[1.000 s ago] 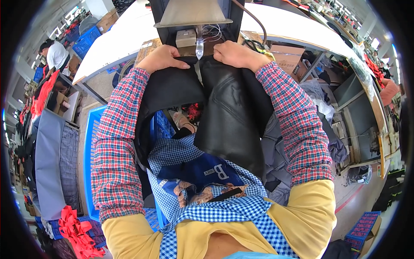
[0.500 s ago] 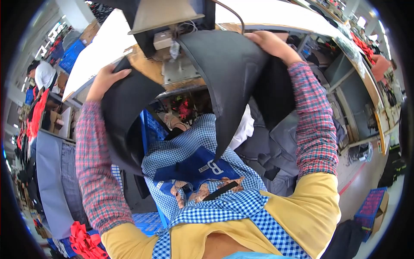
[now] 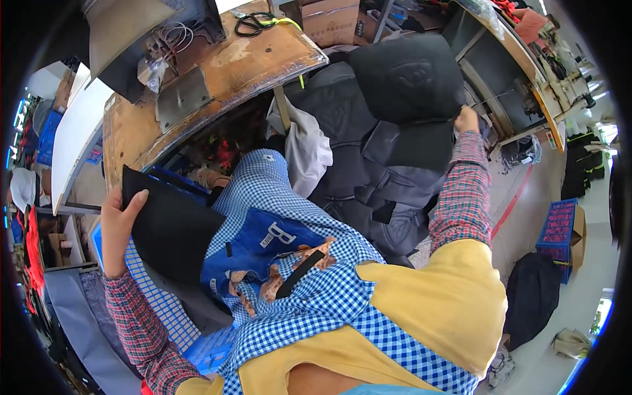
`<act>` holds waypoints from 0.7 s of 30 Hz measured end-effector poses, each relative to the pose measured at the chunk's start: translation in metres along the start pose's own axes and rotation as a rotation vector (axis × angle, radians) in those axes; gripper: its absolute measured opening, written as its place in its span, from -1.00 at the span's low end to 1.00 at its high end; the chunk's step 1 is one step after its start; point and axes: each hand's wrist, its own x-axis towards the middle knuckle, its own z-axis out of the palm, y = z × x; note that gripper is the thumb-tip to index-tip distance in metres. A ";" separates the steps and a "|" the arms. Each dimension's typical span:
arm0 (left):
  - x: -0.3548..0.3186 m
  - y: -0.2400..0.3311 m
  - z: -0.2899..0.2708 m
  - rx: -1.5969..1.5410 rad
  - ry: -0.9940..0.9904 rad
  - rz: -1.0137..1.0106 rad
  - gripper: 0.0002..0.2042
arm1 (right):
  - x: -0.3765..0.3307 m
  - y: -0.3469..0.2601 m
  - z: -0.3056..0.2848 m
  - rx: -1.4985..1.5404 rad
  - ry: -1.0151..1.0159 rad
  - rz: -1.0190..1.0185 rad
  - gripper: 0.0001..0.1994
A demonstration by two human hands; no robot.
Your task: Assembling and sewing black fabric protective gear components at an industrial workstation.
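Note:
At the left, my left hand pinches the upper edge of a black fabric panel between thumb and fingers. That panel hangs down beside my checked apron, over a blue crate. My right hand is stretched out to the far right, closed on the corner of another black panel with a raised pattern. This panel lies over a pile of dark grey and black pieces; the fingers are partly hidden behind its edge.
A worn wooden work table carries a machine and black-handled scissors. White cloth hangs by the table's edge. A cardboard box sits behind the pile. On the right stand a blue crate and a dark bundle.
My view has turned right, away from the machine. My right hand has carried its black panel rightward onto the pile; the left has come down with its panel to beside my lap.

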 end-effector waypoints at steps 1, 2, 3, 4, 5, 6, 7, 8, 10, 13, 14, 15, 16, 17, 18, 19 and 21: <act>-0.001 0.007 0.006 0.012 -0.009 0.044 -0.75 | -0.007 -0.007 0.010 -0.293 -0.161 -0.073 -0.66; -0.003 0.013 0.013 0.065 -0.009 0.067 -0.76 | -0.004 -0.035 0.025 -0.140 -0.083 0.303 -0.72; -0.006 0.019 0.020 0.117 -0.006 0.073 -0.76 | -0.003 -0.070 0.034 -0.035 0.084 0.665 -0.70; -0.011 0.025 0.028 0.079 0.019 0.099 -0.76 | -0.003 -0.111 0.036 0.191 0.345 0.966 -0.63; -0.012 0.032 0.033 0.103 0.023 0.087 -0.76 | -0.021 -0.132 0.022 0.520 0.313 0.495 -0.62; -0.013 0.039 0.039 0.170 0.049 0.122 -0.75 | -0.025 -0.175 0.010 0.561 0.245 0.321 -0.60; -0.014 0.047 0.044 0.266 0.087 0.083 -0.73 | -0.042 -0.226 -0.001 0.776 0.303 0.158 -0.59; -0.017 0.053 0.052 0.205 0.114 0.124 -0.70 | -0.058 -0.273 -0.021 0.798 0.161 -0.047 -0.64; -0.020 0.066 0.064 0.220 0.110 0.216 -0.69 | -0.098 -0.347 -0.072 1.532 -0.508 -0.563 -0.64; -0.029 0.082 0.083 0.267 0.113 0.221 -0.69 | -0.172 -0.429 -0.145 1.595 -0.786 -1.075 -0.53; -0.034 0.085 0.088 0.271 0.104 0.262 -0.69 | -0.193 -0.440 -0.165 1.527 -0.911 -1.137 -0.53; -0.037 0.086 0.092 0.271 0.090 0.329 -0.70 | -0.208 -0.446 -0.182 1.563 -0.933 -1.262 -0.54; -0.042 0.085 0.092 0.261 0.077 0.311 -0.74 | -0.215 -0.450 -0.195 1.488 -0.970 -1.214 -0.54; -0.044 0.082 0.091 0.266 0.061 0.288 -0.74 | -0.218 -0.450 -0.204 1.513 -0.974 -1.161 -0.56; -0.045 0.077 0.087 0.222 -0.015 0.256 -0.77 | -0.218 -0.445 -0.211 1.512 -0.992 -1.078 -0.57; -0.044 0.069 0.083 0.173 -0.090 0.232 -0.79 | -0.214 -0.439 -0.214 1.538 -0.954 -1.070 -0.57; -0.037 0.050 0.069 0.219 -0.268 0.194 -0.79 | -0.202 -0.424 -0.220 1.458 -0.748 -1.133 -0.62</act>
